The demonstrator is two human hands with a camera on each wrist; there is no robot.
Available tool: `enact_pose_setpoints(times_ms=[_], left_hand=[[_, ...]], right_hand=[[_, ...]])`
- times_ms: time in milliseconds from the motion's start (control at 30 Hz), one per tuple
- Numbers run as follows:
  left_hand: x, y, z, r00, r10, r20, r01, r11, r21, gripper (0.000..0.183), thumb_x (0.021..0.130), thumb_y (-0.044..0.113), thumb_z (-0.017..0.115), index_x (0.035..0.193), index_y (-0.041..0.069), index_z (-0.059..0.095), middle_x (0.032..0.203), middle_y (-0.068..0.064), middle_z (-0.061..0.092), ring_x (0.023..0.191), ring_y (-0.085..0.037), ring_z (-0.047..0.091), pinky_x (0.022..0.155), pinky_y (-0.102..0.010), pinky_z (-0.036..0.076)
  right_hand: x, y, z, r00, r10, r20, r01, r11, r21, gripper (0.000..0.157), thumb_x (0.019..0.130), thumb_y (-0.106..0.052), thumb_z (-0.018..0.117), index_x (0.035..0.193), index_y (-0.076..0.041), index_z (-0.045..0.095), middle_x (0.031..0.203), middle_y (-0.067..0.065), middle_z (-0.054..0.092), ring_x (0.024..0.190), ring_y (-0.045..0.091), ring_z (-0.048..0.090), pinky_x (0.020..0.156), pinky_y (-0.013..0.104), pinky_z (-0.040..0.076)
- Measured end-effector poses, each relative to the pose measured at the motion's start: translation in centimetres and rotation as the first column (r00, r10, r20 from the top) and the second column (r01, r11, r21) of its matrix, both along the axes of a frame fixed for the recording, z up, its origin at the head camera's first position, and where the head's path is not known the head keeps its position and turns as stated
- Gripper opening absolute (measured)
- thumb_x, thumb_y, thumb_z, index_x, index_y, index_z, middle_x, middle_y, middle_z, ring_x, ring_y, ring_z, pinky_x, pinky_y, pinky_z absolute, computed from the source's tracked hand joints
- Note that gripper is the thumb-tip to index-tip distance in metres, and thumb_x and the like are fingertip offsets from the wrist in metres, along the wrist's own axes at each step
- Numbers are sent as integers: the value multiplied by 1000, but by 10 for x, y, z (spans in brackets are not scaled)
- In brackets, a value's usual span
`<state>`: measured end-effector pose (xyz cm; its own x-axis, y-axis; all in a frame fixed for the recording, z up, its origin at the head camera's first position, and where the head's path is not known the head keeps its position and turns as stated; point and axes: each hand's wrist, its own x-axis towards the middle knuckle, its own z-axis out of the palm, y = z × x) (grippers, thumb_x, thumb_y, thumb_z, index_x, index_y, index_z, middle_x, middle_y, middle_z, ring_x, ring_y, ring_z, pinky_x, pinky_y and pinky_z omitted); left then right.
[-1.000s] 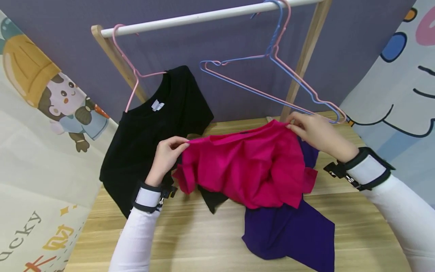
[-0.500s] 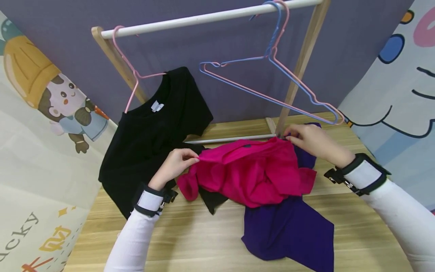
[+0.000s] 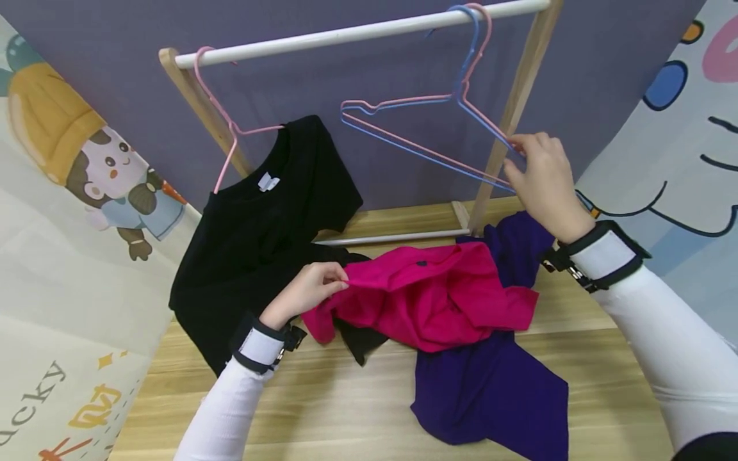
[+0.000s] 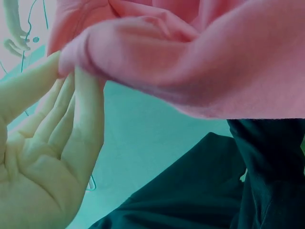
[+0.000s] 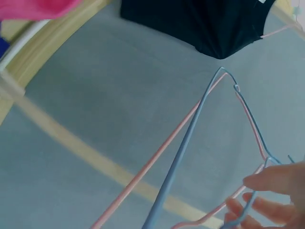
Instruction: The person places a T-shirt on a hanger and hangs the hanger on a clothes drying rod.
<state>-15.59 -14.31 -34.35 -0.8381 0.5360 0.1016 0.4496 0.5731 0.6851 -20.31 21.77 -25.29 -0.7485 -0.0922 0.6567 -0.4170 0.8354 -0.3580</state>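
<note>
My left hand (image 3: pixel 308 291) pinches the left end of the open edge of a bright pink shirt (image 3: pixel 403 307); in the left wrist view a fold of it lies between thumb and fingers. The shirt is bunched up, with a small dark tag inside its edge. My right hand (image 3: pixel 544 179) is up at the right arm of two thin hangers, one blue (image 3: pixel 468 61) and one pink (image 3: pixel 485 46), hooked together on the rail. In the right wrist view, thumb and fingers curl round the blue hanger (image 5: pixel 177 157); the pink wire runs close beside it.
A black T-shirt (image 3: pixel 271 237) hangs from another pink hanger (image 3: pixel 214 99) at the left of the white rail (image 3: pixel 346 36). A purple garment (image 3: pixel 496 397) lies on the wooden table (image 3: pixel 346 410) under and beside the pink shirt. A wooden post (image 3: pixel 519 96) stands behind the hangers.
My right hand has let go of the pink shirt and risen to the hangers, which have shifted slightly. The shirt's right side has dropped, while my left hand has moved right and down with its edge.
</note>
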Motion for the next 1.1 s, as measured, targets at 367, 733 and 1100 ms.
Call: enact_pose_setpoints(times_ms=[367,733,1100], left_hand=[[7,-2,-4,991,-40,125,41,999,-6,5,81,5,59,82,1,56,76,-11,64,44,-12,52,45,-31,51],[8,-3,-10,996,20,88,-22,999,31,6,82,-4,53,85,0,50,79,-16,63,63,-13,59,58,-32,54],[8,1,-9,989,104,-107,-109,993,-47,19,75,8,66,93,11,62,72,-4,63,62,-10,54,58,-33,50]], right_hand=[[-30,-21,27,962,68,264,7,962,-274,29,89,-9,39,115,-2,51,88,10,59,52,8,39,46,20,28],[-32,-35,51,826,490,279,-98,613,-784,13,86,-5,42,96,-1,50,67,2,42,46,8,28,40,18,23],[8,-20,40,809,569,146,-239,545,-804,15,81,-7,60,92,2,57,67,-2,58,49,9,34,42,21,23]])
